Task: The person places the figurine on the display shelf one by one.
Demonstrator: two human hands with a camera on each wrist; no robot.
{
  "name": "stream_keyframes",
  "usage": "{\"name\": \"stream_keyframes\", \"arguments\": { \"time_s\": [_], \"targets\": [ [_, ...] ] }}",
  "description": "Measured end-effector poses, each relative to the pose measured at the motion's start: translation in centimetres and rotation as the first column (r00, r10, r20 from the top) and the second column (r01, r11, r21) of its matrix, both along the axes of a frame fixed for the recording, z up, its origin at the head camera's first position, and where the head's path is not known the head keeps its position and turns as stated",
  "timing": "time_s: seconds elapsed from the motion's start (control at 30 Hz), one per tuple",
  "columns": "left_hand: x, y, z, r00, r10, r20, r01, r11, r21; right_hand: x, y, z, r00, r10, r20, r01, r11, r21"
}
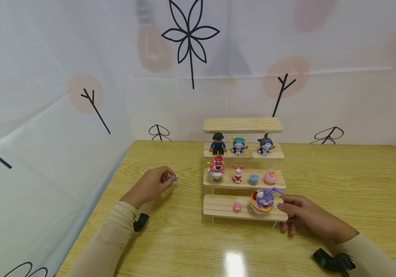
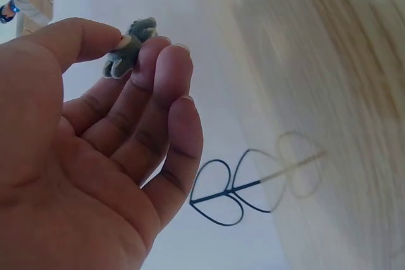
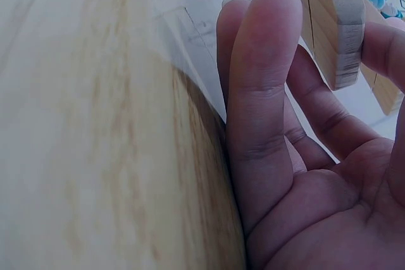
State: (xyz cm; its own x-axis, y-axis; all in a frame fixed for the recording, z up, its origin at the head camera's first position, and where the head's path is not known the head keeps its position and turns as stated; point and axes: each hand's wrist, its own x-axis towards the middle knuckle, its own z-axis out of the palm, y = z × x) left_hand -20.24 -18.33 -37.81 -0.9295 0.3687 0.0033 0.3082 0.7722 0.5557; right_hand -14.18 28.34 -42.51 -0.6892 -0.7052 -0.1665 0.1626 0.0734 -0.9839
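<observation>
Left of a wooden tiered display shelf [image 1: 220,204], my left hand [image 1: 152,186] pinches a tiny grey figurine [image 2: 121,58] between thumb and fingertips, above the table. My right hand [image 1: 310,217] grips the right end of the lowest board [image 3: 338,36], thumb at its edge and fingers below. Beside that thumb, a purple long-eared figure [image 1: 264,198] in an orange-rimmed base sits on the lowest board, with a small pink figure [image 1: 237,207] to its left. A red-and-pink bear figure [image 1: 216,169], a piglet figure [image 1: 238,175], a blue figure [image 1: 254,179] and a pink bird [image 1: 270,177] occupy the board above.
Higher up stand a dark-haired toy person [image 1: 218,144] and two blue-and-white figures, one in a teal hat [image 1: 239,145], one in a grey hat [image 1: 265,145]. The top board [image 1: 243,125] is bare. Patterned white cloth [image 1: 218,96] hangs behind the wooden table [image 1: 340,181].
</observation>
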Motion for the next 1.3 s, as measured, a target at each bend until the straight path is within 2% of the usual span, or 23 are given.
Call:
{"name": "stream_keyframes", "arguments": {
  "time_s": [0.17, 0.67, 0.9, 1.3],
  "targets": [
    [0.5, 0.7, 0.6, 1.0, -0.001, 0.0, 0.001, 1.0, 0.021, 0.0, 0.0, 0.0, 1.0, 0.0, 0.002, 0.0, 1.0, 0.0],
    [2.2, 2.6, 2.1, 0.992, -0.064, -0.107, 0.068, 0.997, 0.036, -0.1, 0.1, 0.0, 1.0, 0.001, 0.003, -0.001, 1.0, -0.001],
    [2.8, 3.6, 2.3, 0.981, -0.107, -0.162, 0.114, 0.993, 0.04, 0.0, 0.0, 0.2, 1.0, -0.002, 0.012, 0.002, 1.0, 0.004],
    [4.1, 4.8, 2.6, 0.965, -0.16, -0.208, 0.175, 0.983, 0.054, 0.1, -0.1, -0.1, 1.0, -0.009, 0.022, 0.01, 1.0, -0.022]
  ]
}}
